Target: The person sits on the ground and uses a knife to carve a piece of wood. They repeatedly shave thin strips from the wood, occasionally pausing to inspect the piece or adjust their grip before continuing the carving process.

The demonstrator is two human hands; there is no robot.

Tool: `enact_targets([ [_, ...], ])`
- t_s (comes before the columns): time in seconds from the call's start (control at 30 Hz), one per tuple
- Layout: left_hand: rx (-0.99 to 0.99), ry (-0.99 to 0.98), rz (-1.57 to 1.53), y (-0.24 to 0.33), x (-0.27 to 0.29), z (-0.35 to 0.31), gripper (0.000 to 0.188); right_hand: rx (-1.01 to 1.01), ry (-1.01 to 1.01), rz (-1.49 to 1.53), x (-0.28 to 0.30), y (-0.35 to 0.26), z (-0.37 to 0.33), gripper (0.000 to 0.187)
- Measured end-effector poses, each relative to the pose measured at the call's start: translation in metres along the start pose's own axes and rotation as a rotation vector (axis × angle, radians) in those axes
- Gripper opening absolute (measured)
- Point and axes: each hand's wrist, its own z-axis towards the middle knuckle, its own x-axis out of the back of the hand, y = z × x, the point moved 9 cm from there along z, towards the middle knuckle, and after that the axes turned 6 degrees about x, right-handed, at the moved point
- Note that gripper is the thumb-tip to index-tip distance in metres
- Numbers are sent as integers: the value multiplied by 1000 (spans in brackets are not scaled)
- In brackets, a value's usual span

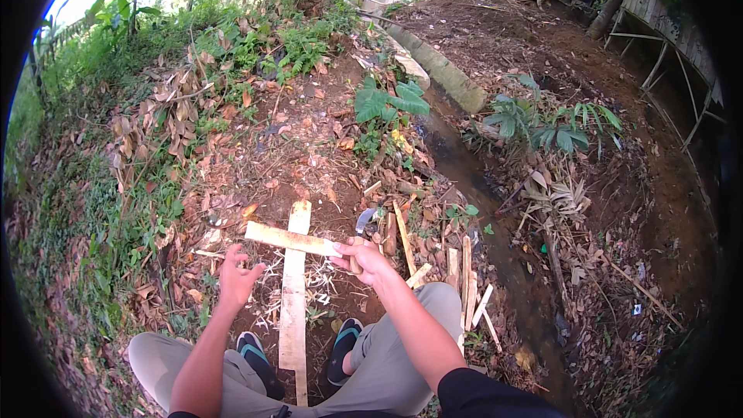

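Observation:
A short, flat wooden board (282, 238) lies crosswise over a longer pale board (293, 302) between my feet. My right hand (364, 261) is closed at the short board's right end, whose tip looks whiter. The same hand also grips a curved knife (364, 220); its blade points up and away, and part of its wooden handle shows below my fingers. Just short of the board's left end is my left hand (238, 275), fingers spread and holding nothing. Thin pale wood shavings (317, 279) litter the soil beside the long board.
Several wood strips (467, 279) lie by my right knee. A narrow water channel (480, 186) runs along the right, with a concrete slab (441, 70) beside it. Leafy plants (391, 101) grow ahead. Two people sit far off; a plank structure (669, 15) stands far right.

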Motion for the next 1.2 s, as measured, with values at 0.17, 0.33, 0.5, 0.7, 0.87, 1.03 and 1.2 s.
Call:
enact_targets([
  [0.17, -22, -331, -20, -5, -52, -25, 47, 114, -48, 85, -22, 10, 0, 25],
  [0.33, -12, -539, 48, 12, -81, -53, 42, 101, -22, 118, -31, 44, -2, 25],
  [0.5, 28, -480, -11, 4, -79, -53, 46, 31, -26, 181, -45, 80, -7, 25],
  [0.7, 115, -475, -120, -3, -70, -44, 42, 12, -75, 228, -76, 86, -26, 24],
  [0.87, 102, -367, -247, 10, -64, -48, 37, 23, -165, 328, -90, 94, -32, 27],
  [1.03, 65, -252, -292, 17, -42, -45, 27, 21, -277, 370, -117, 85, -50, 26],
  [1.2, 94, -203, -301, 8, -39, -32, 25, 59, -230, -1, -98, 95, -31, 21],
])
